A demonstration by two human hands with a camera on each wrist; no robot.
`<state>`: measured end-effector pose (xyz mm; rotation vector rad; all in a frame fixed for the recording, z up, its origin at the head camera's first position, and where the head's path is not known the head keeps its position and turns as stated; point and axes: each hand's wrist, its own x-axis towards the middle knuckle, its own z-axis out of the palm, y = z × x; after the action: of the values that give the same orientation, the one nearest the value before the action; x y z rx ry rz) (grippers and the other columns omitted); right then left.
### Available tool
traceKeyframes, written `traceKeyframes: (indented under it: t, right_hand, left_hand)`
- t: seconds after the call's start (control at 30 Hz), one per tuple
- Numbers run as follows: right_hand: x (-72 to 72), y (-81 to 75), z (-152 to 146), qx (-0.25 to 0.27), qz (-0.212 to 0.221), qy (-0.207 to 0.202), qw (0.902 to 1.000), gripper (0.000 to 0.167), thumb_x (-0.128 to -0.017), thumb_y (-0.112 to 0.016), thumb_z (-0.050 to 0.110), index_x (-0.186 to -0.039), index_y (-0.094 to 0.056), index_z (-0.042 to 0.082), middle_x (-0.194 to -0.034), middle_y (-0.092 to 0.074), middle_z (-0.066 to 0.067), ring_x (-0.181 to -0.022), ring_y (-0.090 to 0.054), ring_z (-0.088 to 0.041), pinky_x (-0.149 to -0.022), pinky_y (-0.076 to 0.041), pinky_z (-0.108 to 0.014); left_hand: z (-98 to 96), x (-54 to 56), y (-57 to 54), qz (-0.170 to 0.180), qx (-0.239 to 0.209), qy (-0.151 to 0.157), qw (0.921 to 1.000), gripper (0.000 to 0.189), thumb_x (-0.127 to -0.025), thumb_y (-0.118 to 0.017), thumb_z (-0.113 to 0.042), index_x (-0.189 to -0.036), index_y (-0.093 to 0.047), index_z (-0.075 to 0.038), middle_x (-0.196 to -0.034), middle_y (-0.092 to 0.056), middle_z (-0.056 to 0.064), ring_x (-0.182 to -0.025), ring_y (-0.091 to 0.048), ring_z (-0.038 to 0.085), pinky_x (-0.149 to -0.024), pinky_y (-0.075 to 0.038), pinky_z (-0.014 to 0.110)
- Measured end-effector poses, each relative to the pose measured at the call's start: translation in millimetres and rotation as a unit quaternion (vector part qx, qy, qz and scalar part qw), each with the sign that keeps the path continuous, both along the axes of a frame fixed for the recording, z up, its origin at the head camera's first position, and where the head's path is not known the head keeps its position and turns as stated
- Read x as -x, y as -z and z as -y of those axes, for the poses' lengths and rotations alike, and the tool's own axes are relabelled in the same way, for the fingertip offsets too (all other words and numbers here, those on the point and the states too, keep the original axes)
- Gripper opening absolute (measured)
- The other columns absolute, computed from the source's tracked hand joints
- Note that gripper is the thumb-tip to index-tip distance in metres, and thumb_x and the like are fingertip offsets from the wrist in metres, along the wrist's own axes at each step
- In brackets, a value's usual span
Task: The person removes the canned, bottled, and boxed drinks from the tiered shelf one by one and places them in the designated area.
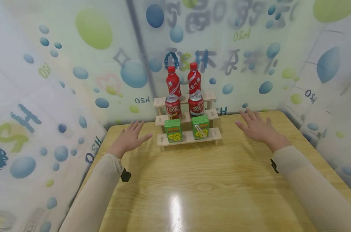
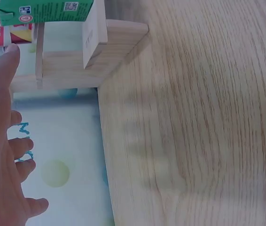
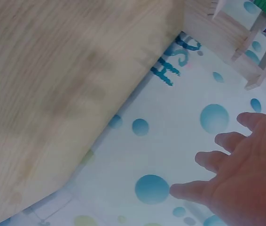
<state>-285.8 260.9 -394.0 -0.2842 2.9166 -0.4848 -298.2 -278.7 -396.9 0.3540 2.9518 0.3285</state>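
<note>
In the head view a three-step wooden rack (image 1: 190, 138) stands at the back of the table. Two red bottles (image 1: 173, 84) occupy its top step, two red cola cans (image 1: 196, 105) the middle one, and two green drink cartons (image 1: 173, 130) the lowest. A white straw (image 1: 200, 130) lies along the front of the right carton. My left hand (image 1: 130, 138) hovers left of the rack, fingers spread, holding nothing. On the other side my right hand (image 1: 257, 128) is also spread and free of objects, farther from the rack than the left. Both wrist views show extended fingers with bare palms.
The wooden table (image 1: 175, 180) runs back to a wall covering (image 1: 100, 64) printed with blue and green drops and letters. Side coverings rise at the table's left and right edges. A dark wrist strap piece (image 1: 125, 175) sits at the left cuff.
</note>
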Motion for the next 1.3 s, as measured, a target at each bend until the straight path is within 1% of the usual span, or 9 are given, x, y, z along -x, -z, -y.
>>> traceKeyframes:
  t: [0.23, 0.4, 0.47, 0.57, 0.7, 0.83, 0.97, 1.13, 1.3]
  right_hand:
    - [-4.1, -15.6, 14.8, 0.013, -0.008, -0.017, 0.9997, 0.089, -0.108, -0.022, 0.073, -0.173, -0.002, 0.016, -0.179, 0.008, -0.022, -0.162, 0.008, -0.057, -0.115, 0.008, -0.089]
    - [-2.7, -29.2, 30.6, 0.022, -0.014, -0.032, 0.9992, 0.088, -0.108, -0.024, 0.073, -0.173, -0.002, 0.017, -0.18, 0.005, -0.022, -0.162, 0.005, -0.058, -0.116, 0.004, -0.089]
    - [-1.9, -33.5, 39.4, 0.028, -0.012, -0.037, 0.9989, 0.087, -0.109, -0.026, 0.071, -0.173, -0.002, 0.018, -0.18, 0.004, -0.022, -0.162, 0.004, -0.058, -0.117, 0.002, -0.089]
    - [-0.4, -37.6, 53.6, 0.028, -0.009, -0.043, 0.9986, 0.084, -0.11, -0.029, 0.068, -0.173, -0.003, 0.019, -0.18, 0.001, -0.021, -0.163, 0.0, -0.055, -0.12, -0.002, -0.087]
    - [3.7, -37.7, 71.3, 0.017, -0.015, -0.054, 0.9983, 0.083, -0.11, -0.03, 0.067, -0.173, -0.006, 0.018, -0.18, -0.009, -0.022, -0.164, -0.011, -0.052, -0.123, -0.006, -0.084]
    - [6.0, -35.5, 84.7, 0.03, -0.009, -0.064, 0.9975, 0.087, -0.109, -0.031, 0.07, -0.173, -0.005, 0.017, -0.179, -0.013, -0.021, -0.164, -0.015, -0.05, -0.124, -0.009, -0.082]
    - [7.9, -32.7, 95.0, 0.045, -0.004, -0.069, 0.9966, 0.088, -0.109, -0.034, 0.068, -0.173, -0.004, 0.017, -0.18, -0.013, -0.02, -0.164, -0.017, -0.048, -0.125, -0.013, -0.08]
    - [10.5, -26.4, 105.0, 0.043, -0.007, -0.071, 0.9965, 0.084, -0.111, -0.036, 0.064, -0.173, -0.005, 0.018, -0.179, -0.014, -0.019, -0.164, -0.02, -0.047, -0.124, -0.016, -0.08]
    - [11.4, -19.5, 114.3, 0.06, -0.004, -0.075, 0.9954, 0.08, -0.112, -0.04, 0.058, -0.173, -0.008, 0.018, -0.179, -0.017, -0.018, -0.162, -0.025, -0.046, -0.125, -0.023, -0.076]
  left_hand:
    - [-6.0, 2.4, -0.2, 0.004, -0.006, 0.005, 1.0, 0.101, -0.101, -0.037, -0.081, -0.173, -0.009, -0.016, -0.18, -0.008, 0.021, -0.166, -0.007, 0.046, -0.127, -0.01, 0.079]
    - [-12.4, 6.3, 2.8, 0.004, -0.027, 0.014, 0.9995, 0.1, -0.101, -0.043, -0.079, -0.173, -0.01, -0.018, -0.178, -0.018, 0.021, -0.164, -0.019, 0.048, -0.128, -0.017, 0.075]
    - [-15.9, 8.1, 8.2, 0.007, -0.047, 0.012, 0.9988, 0.1, -0.102, -0.048, -0.075, -0.173, -0.01, -0.017, -0.176, -0.025, 0.024, -0.161, -0.026, 0.049, -0.128, -0.023, 0.072]
    - [-22.6, 8.7, 19.1, 0.027, -0.086, 0.001, 0.996, 0.1, -0.103, -0.054, -0.069, -0.172, -0.011, -0.013, -0.173, -0.03, 0.027, -0.157, -0.034, 0.051, -0.127, -0.03, 0.069]
    - [-32.4, 8.0, 36.4, 0.059, -0.127, -0.015, 0.9901, 0.102, -0.102, -0.057, -0.068, -0.172, -0.011, -0.01, -0.171, -0.032, 0.03, -0.155, -0.037, 0.052, -0.126, -0.033, 0.067]
    - [-40.4, 6.6, 50.1, 0.07, -0.156, -0.027, 0.9849, 0.1, -0.102, -0.058, -0.068, -0.171, -0.014, -0.011, -0.169, -0.033, 0.032, -0.155, -0.037, 0.052, -0.126, -0.033, 0.067]
    - [-45.9, 5.3, 59.3, 0.068, -0.172, -0.035, 0.982, 0.096, -0.103, -0.056, -0.066, -0.17, -0.018, -0.01, -0.17, -0.033, 0.03, -0.156, -0.036, 0.052, -0.127, -0.031, 0.066]
    - [-50.0, 7.2, 70.2, 0.07, -0.182, -0.042, 0.9799, 0.095, -0.104, -0.053, -0.068, -0.17, -0.019, -0.01, -0.171, -0.034, 0.028, -0.155, -0.039, 0.05, -0.127, -0.032, 0.064]
    - [-50.9, 8.1, 77.2, 0.088, -0.209, -0.055, 0.9725, 0.095, -0.103, -0.052, -0.069, -0.172, -0.015, -0.015, -0.171, -0.034, 0.026, -0.155, -0.042, 0.046, -0.127, -0.034, 0.062]
